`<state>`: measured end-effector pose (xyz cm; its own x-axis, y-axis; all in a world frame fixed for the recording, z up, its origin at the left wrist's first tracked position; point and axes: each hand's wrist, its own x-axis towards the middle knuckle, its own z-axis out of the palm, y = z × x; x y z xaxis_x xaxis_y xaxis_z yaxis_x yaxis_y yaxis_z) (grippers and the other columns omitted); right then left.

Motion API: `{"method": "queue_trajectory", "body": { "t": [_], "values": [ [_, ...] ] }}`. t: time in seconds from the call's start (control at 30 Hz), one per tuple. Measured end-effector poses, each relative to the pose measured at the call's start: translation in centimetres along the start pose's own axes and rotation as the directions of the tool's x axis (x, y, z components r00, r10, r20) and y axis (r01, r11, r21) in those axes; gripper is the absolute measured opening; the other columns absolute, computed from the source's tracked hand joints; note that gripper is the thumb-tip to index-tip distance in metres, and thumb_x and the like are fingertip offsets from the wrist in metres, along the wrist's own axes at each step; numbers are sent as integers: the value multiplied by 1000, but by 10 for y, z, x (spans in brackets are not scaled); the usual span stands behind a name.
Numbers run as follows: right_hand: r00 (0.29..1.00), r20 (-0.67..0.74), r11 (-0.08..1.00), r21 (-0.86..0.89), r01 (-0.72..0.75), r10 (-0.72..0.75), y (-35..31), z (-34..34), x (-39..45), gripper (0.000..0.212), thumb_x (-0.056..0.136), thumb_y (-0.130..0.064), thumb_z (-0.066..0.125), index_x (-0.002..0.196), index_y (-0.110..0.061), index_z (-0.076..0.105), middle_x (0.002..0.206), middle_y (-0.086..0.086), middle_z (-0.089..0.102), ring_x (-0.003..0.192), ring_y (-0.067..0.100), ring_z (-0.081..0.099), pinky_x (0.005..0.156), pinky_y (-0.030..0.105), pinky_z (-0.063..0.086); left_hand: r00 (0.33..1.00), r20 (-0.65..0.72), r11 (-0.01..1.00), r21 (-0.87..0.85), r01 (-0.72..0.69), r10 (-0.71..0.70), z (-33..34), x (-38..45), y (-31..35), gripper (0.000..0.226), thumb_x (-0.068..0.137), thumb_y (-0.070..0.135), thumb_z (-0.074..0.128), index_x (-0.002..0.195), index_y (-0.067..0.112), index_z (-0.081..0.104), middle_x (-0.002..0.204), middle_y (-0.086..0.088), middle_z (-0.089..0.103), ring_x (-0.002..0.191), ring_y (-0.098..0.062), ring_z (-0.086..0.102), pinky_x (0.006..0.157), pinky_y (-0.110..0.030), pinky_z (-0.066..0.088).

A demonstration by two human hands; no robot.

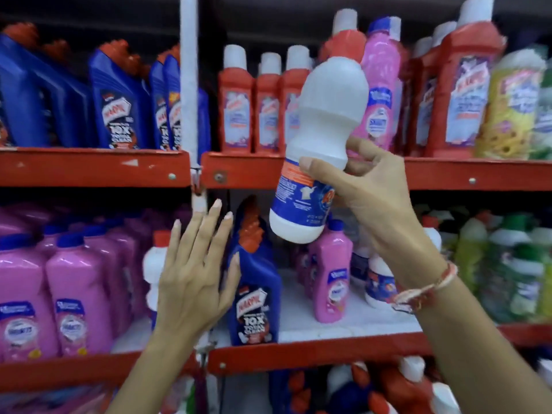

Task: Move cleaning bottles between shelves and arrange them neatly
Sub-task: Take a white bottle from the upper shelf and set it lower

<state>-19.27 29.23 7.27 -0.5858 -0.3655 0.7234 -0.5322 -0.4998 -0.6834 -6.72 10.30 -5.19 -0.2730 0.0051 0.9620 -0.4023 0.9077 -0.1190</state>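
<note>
My right hand [373,192] grips a white bottle [325,115] with a red cap and a blue label around its lower half. I hold it tilted in the air in front of the red edge of the upper shelf [245,171]. My left hand [197,273] is raised with its fingers spread and holds nothing. Its fingertips are close to a blue toilet-cleaner bottle [257,291] with a red cap that stands on the middle shelf [328,318]. Whether they touch it I cannot tell. A white bottle [153,264] stands partly hidden behind my left hand.
Blue bottles [122,100] fill the upper left; red bottles [236,106] and a pink one [379,85] fill the upper right. Pink bottles [59,288] crowd the middle left, green and yellow ones [507,264] the far right. A white upright post [188,79] divides the bays.
</note>
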Motion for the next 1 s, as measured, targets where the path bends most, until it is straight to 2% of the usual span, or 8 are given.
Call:
{"method": "queue_trajectory", "body": {
  "t": [0.2, 0.37, 0.47, 0.53, 0.67, 0.8, 0.93, 1.0],
  "values": [
    [999, -35, 991, -130, -16, 11, 40, -70, -17, 41, 67, -8, 89, 101, -18, 69, 87, -7, 81, 75, 5, 74, 65, 19, 56, 995, 89, 995, -92, -38, 46, 36, -25, 72, 51, 95, 29, 46, 141, 7, 46, 152, -11, 42, 144, -25, 34, 115, -55, 32],
    [992, -109, 954, -285, -91, 62, 74, -122, -36, 56, 62, -14, 91, 112, -11, 67, 103, 4, 78, 92, 20, 76, 79, 38, 62, 949, 302, 990, -128, -54, 91, 67, -55, 118, 52, 96, 33, 43, 139, 5, 48, 152, -11, 43, 143, -26, 35, 114, -54, 33],
    [983, -161, 925, -352, -145, 93, 94, -148, -46, 56, 64, -13, 91, 114, -9, 65, 109, 6, 75, 93, 21, 75, 83, 41, 61, 887, 454, 991, -127, -30, 85, 81, -73, 132, 58, 95, 39, 40, 140, 4, 47, 151, -12, 44, 142, -27, 37, 114, -55, 33],
    [979, -177, 908, -386, -162, 99, 107, -165, -52, 54, 64, -12, 90, 112, -14, 64, 105, 3, 75, 90, 12, 75, 80, 33, 61, 851, 520, 993, -117, -16, 76, 87, -85, 138, 59, 95, 40, 38, 140, 3, 46, 150, -13, 44, 142, -27, 38, 114, -56, 35],
    [977, -181, 869, -460, -183, 110, 132, -190, -61, 58, 62, -20, 92, 109, -26, 58, 96, -18, 67, 78, -18, 66, 67, 9, 55, 802, 598, 993, -95, 73, -2, 96, -103, 140, 62, 98, 46, 30, 146, 7, 39, 155, -10, 38, 146, -24, 31, 118, -54, 28],
    [969, -215, 841, -498, -212, 117, 161, -207, -65, 57, 61, -24, 92, 110, -27, 62, 100, -8, 71, 90, 11, 73, 78, 26, 60, 779, 627, 997, -54, 62, -14, 99, -112, 139, 64, 98, 49, 26, 147, 9, 37, 154, -10, 39, 146, -23, 31, 120, -53, 25],
    [962, -239, 840, -488, -236, 131, 174, -216, -63, 57, 59, -29, 91, 106, -33, 60, 93, -22, 68, 84, 0, 69, 69, 13, 57, 781, 624, 998, -33, 60, -26, 99, -113, 140, 62, 98, 47, 30, 144, 8, 41, 151, -10, 44, 144, -23, 35, 119, -53, 27],
    [959, -242, 828, -499, -256, 150, 181, -223, -60, 58, 59, -29, 91, 109, -28, 63, 93, -17, 70, 84, 4, 70, 68, 9, 55, 786, 618, 998, -34, 56, -23, 100, -114, 140, 61, 97, 46, 33, 144, 8, 42, 150, -10, 45, 143, -23, 37, 118, -53, 28]
  ]
}}
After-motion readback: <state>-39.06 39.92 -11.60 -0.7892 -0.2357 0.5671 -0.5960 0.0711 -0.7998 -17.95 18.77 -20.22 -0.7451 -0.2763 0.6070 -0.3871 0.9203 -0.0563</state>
